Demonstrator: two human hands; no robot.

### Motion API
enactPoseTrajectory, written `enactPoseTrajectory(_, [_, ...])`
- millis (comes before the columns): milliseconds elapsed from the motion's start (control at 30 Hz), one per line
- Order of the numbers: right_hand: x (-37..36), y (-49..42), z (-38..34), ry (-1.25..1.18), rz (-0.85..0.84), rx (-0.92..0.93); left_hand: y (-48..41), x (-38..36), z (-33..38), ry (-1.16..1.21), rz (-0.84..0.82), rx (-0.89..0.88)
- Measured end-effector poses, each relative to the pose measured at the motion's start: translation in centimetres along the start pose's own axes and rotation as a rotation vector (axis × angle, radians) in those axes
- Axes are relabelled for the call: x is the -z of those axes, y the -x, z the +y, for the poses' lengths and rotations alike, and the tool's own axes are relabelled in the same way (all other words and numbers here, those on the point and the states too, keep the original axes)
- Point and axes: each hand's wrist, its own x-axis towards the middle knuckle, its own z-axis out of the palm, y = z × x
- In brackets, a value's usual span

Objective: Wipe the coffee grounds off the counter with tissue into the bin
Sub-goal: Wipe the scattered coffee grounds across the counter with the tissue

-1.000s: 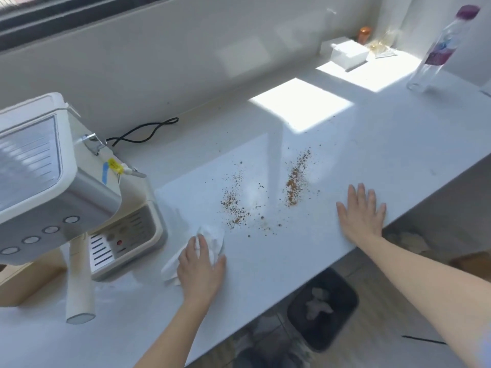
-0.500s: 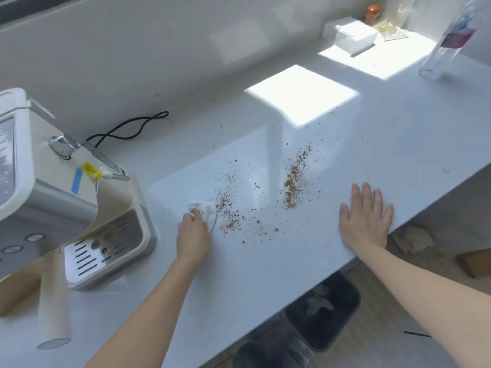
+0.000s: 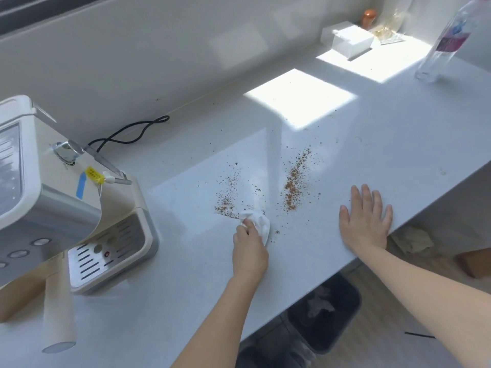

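Brown coffee grounds (image 3: 293,183) lie scattered in two streaks on the white counter (image 3: 385,144). My left hand (image 3: 249,248) grips a crumpled white tissue (image 3: 259,221) and presses it on the counter at the near end of the left streak. My right hand (image 3: 365,219) lies flat with fingers spread near the counter's front edge, right of the grounds. A dark bin (image 3: 325,312) with crumpled paper inside stands on the floor below the counter edge.
A white espresso machine (image 3: 53,208) with drip tray stands at the left, its black cord (image 3: 130,134) trailing behind. A white box (image 3: 350,42), a small orange jar (image 3: 369,17) and a clear plastic bottle (image 3: 446,41) stand at the far right.
My left hand carried the tissue from beside the machine out to the left streak, then swept it right and toward me through the grounds. My right hand stayed flat.
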Motion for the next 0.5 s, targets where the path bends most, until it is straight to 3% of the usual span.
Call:
enactPoseTrajectory(133, [0.1, 0.0, 0.1, -0.002, -0.006, -0.007, 1.1, 0.3, -1.7, 0.055, 0.001, 0.023])
enactPoseTrajectory(300, [-0.1, -0.2, 0.2, 0.003, 0.011, 0.0, 2.6, 1.6, -7.4, 0.131, 0.129, 0.099])
enactPoseTrajectory(500, [-0.3, -0.5, -0.2, -0.08, 0.016, -0.048, -1.9, 5.3, -10.2, 0.184, 0.124, 0.192])
